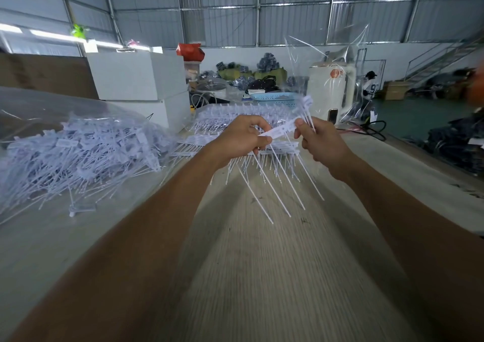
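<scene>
From the head camera, we are holding a strip [279, 129] of white plastic tags up over the table [262, 276], straight ahead of us and stretched between both hands. Our left hand [239, 138] is pinching its near end between thumb and curled fingers. Our right hand [323, 142] is gripping the far end and is also clasping a few spare tags [307, 104], which are sticking up past the knuckles. The strip's thin tails [272, 184] are hanging down toward us. Printing is showing on the strip, but it is too small for us to read. On our left a pile [78, 153] of loose tags is lying in clear plastic on the table. Just behind the hands a stack [230, 117] of more strips is lying in rows. Further back, a basket [275, 96] is sitting beside a drum [331, 90] wrapped in clear film, whose red mark we cannot read. A person's shirt [370, 89] is showing a number beginning with 9
</scene>
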Available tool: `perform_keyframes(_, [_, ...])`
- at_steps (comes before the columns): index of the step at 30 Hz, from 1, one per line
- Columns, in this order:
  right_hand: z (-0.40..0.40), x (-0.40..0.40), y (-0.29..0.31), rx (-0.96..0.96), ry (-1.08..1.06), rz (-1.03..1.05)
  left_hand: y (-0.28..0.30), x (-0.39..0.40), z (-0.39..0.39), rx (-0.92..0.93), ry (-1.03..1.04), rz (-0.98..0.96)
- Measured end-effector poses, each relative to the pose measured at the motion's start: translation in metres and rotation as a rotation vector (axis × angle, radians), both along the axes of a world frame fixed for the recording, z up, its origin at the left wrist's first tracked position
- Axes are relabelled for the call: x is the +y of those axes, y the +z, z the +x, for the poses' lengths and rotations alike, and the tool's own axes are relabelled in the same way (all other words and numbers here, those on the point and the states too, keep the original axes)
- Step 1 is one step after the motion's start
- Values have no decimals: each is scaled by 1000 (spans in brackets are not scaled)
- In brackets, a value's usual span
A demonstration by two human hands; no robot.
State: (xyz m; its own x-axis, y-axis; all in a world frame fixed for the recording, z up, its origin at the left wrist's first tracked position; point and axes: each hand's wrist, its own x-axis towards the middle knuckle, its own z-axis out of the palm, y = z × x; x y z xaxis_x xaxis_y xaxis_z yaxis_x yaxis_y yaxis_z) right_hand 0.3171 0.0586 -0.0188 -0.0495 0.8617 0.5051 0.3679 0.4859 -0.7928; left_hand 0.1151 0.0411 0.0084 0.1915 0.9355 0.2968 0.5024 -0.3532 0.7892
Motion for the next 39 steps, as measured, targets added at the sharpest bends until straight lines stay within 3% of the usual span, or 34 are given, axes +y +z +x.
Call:
perform_keyframes(6, [4, 10, -4, -108, -116, 13, 1, -1, -2, 27, -12, 10])
perform_keyframes(10, [7, 9, -3, -96, -35, -39, 2, 0, -7, 14, 26, 14])
perform_keyframes(17, [4, 9, -11, -427, -79, 39, 5, 6, -14, 88, 81, 85])
perform_keyframes(21, [15, 14, -17, -285, -182, -7, 6, 7, -15, 146, 96, 99])
perform_keyframes(26, [20, 15, -19, 25, -98, -125, 6, 5, -16, 122, 48, 88])
perform_keyframes(34, [1, 6, -7, 131, 256, -286, 3, 3, -5, 140, 39, 131])
perform_keyframes(39, [0, 4, -7, 55, 237, -281, 4, 1, -3, 105, 42, 150])
